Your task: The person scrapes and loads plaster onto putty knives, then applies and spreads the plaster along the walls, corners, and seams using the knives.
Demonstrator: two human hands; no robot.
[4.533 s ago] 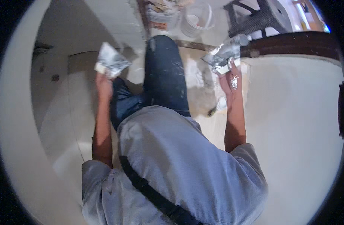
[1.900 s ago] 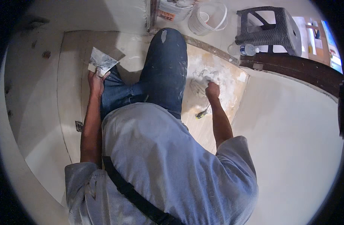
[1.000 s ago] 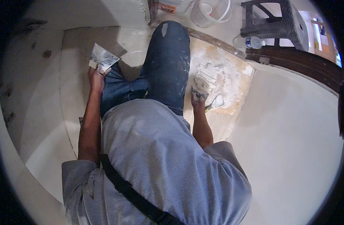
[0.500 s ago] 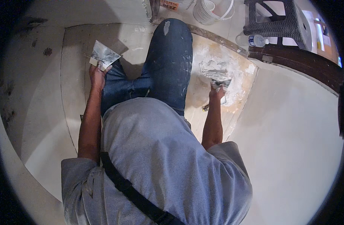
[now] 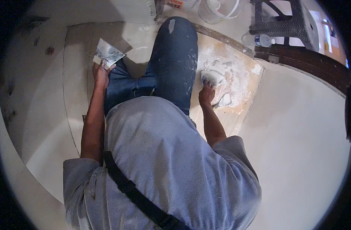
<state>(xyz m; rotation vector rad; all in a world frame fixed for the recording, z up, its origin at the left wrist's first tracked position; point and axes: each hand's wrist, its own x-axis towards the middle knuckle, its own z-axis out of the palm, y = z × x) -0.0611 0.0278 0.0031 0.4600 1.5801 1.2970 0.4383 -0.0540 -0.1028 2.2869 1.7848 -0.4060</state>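
Observation:
My left hand (image 5: 101, 74) is closed on a wide putty knife (image 5: 108, 53), its pale blade smeared with grey-white and held above my left thigh. On the right, my right hand (image 5: 207, 94) grips another putty knife (image 5: 213, 77), whose blade lies in the white plaster. The handle is mostly hidden under my fingers. This plaster (image 5: 236, 78) is spread in a rough patch over a tan board (image 5: 244, 61). Beside my right wrist, a smeared flat-bladed scraper (image 5: 224, 101) rests on the board.
Beyond my knee stand a white bucket (image 5: 211, 15) and a bag with an orange label (image 5: 175, 4). A clear plastic bottle (image 5: 262, 40) lies beside a dark woven-pattern stool (image 5: 286, 28). A dark wooden strip (image 5: 309, 65) runs along the far right.
My right hand has moved left and slightly nearer with its putty knife, dragging through the plaster. The scraper beside it is now more visible. My left hand has barely moved.

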